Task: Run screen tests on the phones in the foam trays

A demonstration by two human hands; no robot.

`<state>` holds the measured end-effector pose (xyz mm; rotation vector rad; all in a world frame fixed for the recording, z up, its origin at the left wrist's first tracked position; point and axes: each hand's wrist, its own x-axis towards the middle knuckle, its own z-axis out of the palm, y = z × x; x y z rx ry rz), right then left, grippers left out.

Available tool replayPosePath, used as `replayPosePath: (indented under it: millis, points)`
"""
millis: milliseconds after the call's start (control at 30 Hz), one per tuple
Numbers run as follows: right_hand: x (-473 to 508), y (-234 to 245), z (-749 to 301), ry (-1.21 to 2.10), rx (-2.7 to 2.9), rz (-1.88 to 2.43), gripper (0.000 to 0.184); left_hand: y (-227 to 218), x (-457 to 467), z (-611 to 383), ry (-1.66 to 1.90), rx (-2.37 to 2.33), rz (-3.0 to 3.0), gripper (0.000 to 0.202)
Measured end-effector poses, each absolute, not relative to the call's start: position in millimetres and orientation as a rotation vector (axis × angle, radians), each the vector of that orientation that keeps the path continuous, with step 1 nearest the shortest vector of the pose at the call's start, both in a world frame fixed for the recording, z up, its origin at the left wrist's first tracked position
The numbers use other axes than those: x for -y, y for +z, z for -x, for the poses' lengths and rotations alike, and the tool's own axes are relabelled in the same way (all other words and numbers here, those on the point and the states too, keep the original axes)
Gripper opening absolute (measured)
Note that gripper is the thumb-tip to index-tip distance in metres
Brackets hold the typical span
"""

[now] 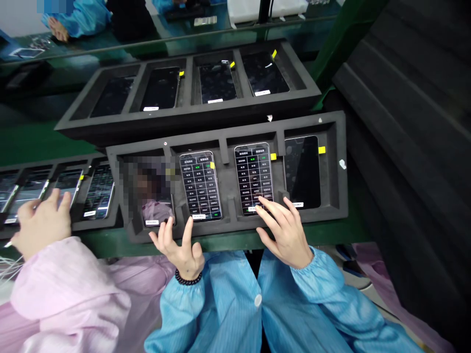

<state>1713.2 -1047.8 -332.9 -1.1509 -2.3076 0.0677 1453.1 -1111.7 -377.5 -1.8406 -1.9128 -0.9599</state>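
Observation:
A black foam tray (228,189) lies before me with several smartphones in its compartments. My left hand (182,247) is open at the tray's front edge, fingers spread. One fingertip reaches the bottom of a phone with a lit grid menu (199,189); another is by the dark reflective phone (158,211) on the far left. My right hand (285,230) is open, its fingertips at the lower part of a second lit phone (253,179). Whether they touch the glass I cannot tell. The rightmost phone (302,171) has a dark screen and a yellow tab.
Behind stands another foam tray (187,110) with dark phones. At left, a co-worker's hand (47,223) in a pink sleeve hovers over a third tray (79,224) of phones. Across the bench another person's hands (59,29) show. Dark stacked foam (401,147) rises at right.

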Motion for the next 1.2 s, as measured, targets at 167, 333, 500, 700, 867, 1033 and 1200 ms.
replayPosePath:
  millis: [167,333,500,700,867,1033,1200]
  points:
    - [1047,-331,-1711,0.069,2.291,1.140,0.049,-381,1111,-1452,-0.985,1.901,1.845,0.055]
    - [1049,-330,-1714,0.078,2.280,1.124,0.036,-375,1110,-1453,-1.105,1.876,1.845,0.053]
    - [1034,-314,-1727,0.072,2.098,1.114,0.023,-341,1091,-1460,-1.279,1.654,1.825,0.052]
    - [1003,-306,-1728,-0.124,2.007,1.286,0.033,-324,1047,-1477,-1.266,1.620,1.876,0.054]
    - [1001,-318,-1724,-0.196,2.055,1.316,0.035,-334,1041,-1483,-1.098,1.803,1.982,0.048]
    - [1002,-319,-1724,-0.191,2.076,1.302,0.030,-337,1047,-1483,-1.034,1.824,1.996,0.044]
    - [999,-317,-1723,-0.194,2.092,1.306,0.031,-338,1047,-1483,-0.983,1.904,1.966,0.046]
